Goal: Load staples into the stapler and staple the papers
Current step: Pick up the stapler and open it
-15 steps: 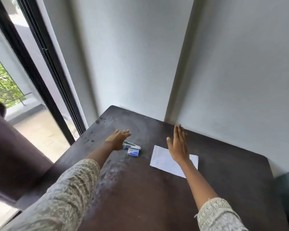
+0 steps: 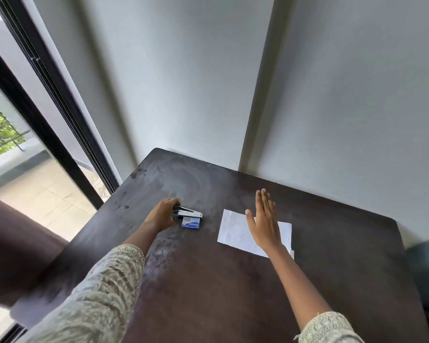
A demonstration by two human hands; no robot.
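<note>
A small silver and teal stapler [image 2: 190,213] lies on the dark table [image 2: 208,280], with a blue box of staples [image 2: 191,223] right in front of it. My left hand [image 2: 162,215] curls around the stapler's back end. White sheets of paper [image 2: 233,233] lie to the right of the box. My right hand [image 2: 265,221] hovers flat over the papers, fingers straight and together, holding nothing.
The table stands in a corner against grey walls [image 2: 332,107]. A black-framed glass sliding door [image 2: 47,134] runs along the left. A dark brown cushion or seat [image 2: 15,243] sits at the left edge, a teal one [image 2: 426,273] at the right.
My left hand has dropped from above the stapler and closed its fingers on the stapler's back end. My right hand stays flat over the papers.
</note>
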